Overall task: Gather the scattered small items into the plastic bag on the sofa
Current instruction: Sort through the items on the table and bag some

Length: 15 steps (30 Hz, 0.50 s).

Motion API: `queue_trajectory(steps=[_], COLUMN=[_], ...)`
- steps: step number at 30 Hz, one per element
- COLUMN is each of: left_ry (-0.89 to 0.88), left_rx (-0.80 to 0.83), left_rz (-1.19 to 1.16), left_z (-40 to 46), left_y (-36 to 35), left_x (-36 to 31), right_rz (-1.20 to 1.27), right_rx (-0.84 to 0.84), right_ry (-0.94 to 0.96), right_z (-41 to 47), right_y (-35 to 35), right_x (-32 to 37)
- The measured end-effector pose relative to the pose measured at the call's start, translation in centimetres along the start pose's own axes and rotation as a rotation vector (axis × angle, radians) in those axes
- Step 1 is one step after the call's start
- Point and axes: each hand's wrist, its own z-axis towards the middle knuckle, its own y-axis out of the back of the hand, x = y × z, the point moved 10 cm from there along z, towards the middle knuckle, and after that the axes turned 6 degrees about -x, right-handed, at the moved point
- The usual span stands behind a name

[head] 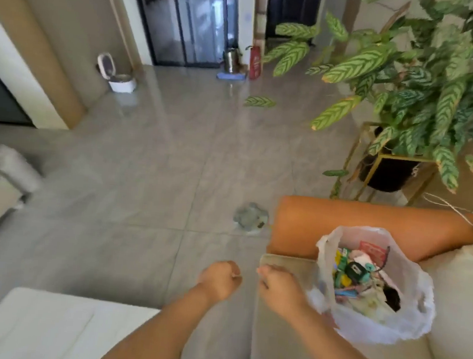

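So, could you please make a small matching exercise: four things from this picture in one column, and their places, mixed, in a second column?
Things:
1. plastic bag
2. grey crumpled item
3. potted plant
4. white bin

Places:
A. floor, by the sofa's orange armrest
B. gold stand
C. sofa seat
D. floor, by the far wall

Pairs: 1-C, 2-A, 3-B, 4-D

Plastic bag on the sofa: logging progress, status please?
Both hands, left and right, curled; contents unclear. Plastic bag open on sofa, holding small items. Greyish object on floor by armrest.
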Motion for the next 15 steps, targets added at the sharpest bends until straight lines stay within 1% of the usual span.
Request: queue_trajectory(steps=[3, 8, 11, 15], left_ry=[0.126, 0.295, 0.385, 0.507], left_rx=[-0.045, -0.1, -0.158, -0.205], left_rz=[-0.078, -0.106, -0.141, -0.183], left_z=[-3.4, -11.1, -16.9, -24.3], left_y=[2.0, 3.8, 4.1, 3.3], left_x=[6.8, 17.7, 24.4, 32.6], right_rz=[-0.008, 0.013, 0.028, 0.007], right_rx=[0.033, 0.103, 0.162, 0.288], right_ry=[0.123, 0.278, 0.357, 0.45], right_z=[0.3, -1.3, -3.9, -8.6], right_y=[-2.3, -6.4, -9.2, -13.6], right_x=[6.7, 18.1, 24.9, 32.8])
